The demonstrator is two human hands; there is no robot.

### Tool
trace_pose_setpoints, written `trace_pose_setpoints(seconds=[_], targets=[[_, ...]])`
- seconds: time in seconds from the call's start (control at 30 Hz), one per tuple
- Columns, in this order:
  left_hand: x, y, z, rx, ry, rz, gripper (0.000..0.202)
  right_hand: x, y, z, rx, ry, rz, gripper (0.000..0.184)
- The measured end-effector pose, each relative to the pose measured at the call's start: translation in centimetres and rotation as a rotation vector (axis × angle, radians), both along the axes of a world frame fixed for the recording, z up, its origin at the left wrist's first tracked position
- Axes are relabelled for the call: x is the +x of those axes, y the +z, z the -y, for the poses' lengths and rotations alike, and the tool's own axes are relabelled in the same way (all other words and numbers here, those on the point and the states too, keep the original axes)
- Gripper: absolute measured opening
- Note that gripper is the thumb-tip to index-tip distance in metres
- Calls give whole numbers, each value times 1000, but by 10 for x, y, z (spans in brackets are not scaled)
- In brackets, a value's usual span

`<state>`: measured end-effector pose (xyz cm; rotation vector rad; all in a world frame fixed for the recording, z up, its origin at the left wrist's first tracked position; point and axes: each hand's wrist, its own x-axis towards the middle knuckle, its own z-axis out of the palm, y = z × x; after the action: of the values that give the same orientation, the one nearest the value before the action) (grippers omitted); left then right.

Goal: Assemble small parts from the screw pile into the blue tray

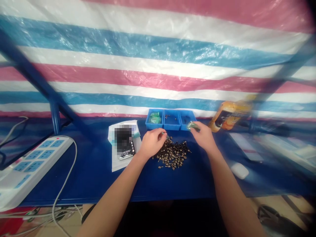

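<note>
Left hand (pixel 153 143): fingers pinched on a tiny item, too small to tell.
Right hand (pixel 203 135): gripping a small greenish object (pixel 192 125).
Heap of small dark metal screws (pixel 172 154): between both hands, just below them, on the blue surface (pixel 86 174), lower centre.

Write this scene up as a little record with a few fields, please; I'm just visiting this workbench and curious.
Left hand: over the pile's top edge; whether it holds anything is too small to tell
Right hand: holds a small greenish packet
Pile: small dark metal fasteners on a blue bench
Tray: blue three-compartment tray beyond the pile
Nearby: power strip, computer mouse, orange jar
</note>
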<state>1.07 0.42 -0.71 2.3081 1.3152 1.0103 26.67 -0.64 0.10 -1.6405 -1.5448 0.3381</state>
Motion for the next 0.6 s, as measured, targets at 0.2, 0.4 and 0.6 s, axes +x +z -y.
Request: trace_pose_setpoints(seconds=[0.2, 0.4, 0.6], targets=[[5, 3, 3, -124, -134, 195, 40, -52, -2, 5, -92, 431, -661, 32], [6, -2, -1, -244, -168, 372, 30, -70, -8, 10, -213, 467, -802, 36], [5, 1, -2, -282, -145, 412, 34, -68, -8, 7, -215, 463, -730, 36]])
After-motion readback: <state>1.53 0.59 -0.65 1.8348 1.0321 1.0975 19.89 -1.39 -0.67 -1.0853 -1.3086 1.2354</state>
